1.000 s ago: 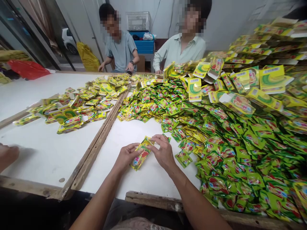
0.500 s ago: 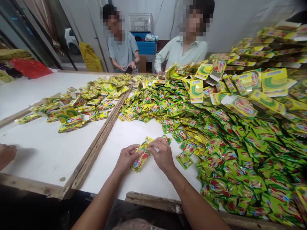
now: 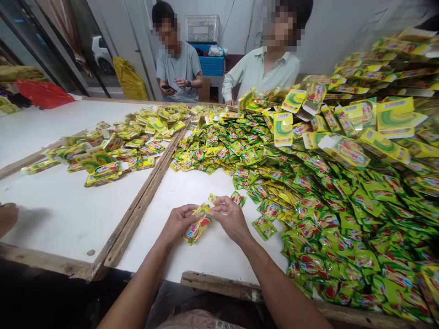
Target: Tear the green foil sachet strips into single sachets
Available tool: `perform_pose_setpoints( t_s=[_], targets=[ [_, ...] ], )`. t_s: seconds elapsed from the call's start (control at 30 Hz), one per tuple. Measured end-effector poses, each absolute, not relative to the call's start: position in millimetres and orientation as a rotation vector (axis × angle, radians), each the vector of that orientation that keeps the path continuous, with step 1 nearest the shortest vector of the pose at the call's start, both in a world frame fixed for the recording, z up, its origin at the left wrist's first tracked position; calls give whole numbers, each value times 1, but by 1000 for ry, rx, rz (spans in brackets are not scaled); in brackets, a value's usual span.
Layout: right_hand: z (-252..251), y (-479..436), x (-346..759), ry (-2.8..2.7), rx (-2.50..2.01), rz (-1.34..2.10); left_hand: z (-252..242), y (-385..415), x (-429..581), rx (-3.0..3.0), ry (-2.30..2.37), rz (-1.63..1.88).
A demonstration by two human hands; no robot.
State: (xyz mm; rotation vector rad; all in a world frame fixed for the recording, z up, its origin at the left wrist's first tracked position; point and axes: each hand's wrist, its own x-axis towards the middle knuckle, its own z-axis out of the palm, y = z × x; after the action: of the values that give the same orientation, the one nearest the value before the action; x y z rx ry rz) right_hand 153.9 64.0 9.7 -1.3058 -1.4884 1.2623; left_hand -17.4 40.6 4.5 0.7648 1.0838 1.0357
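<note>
Both my hands meet over the near part of the white table [image 3: 192, 192]. My left hand [image 3: 179, 222] and my right hand [image 3: 232, 220] are closed together on a small stack of yellow-green sachets [image 3: 197, 226], which tilts down to the left. A couple of loose sachets [image 3: 237, 198] lie just beyond my right fingers. A huge heap of the same sachets [image 3: 329, 201] covers the table to my right. Flat yellow cartons [image 3: 346, 148] lie on top of it further back.
A wooden strip [image 3: 144, 196] divides my table from the left one, where filled cartons [image 3: 113, 151] lie scattered. Two people sit at the far side; one [image 3: 178, 68] holds a phone, the other [image 3: 264, 68] rests hands by the pile. Another person's hand [image 3: 7, 217] shows at the left edge.
My hands have kept their grip on the sachet stack, which has shifted slightly. The far-left person has lifted a phone off the table and holds it up. The view drifted a little.
</note>
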Motion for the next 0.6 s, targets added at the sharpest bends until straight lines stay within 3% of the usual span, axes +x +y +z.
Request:
perform_pose_setpoints(
  t_s=[0.6],
  targets=[
    [22,54,147,-1791,-1281,1049,8,37,-7,722,1053,1078]
  ],
)
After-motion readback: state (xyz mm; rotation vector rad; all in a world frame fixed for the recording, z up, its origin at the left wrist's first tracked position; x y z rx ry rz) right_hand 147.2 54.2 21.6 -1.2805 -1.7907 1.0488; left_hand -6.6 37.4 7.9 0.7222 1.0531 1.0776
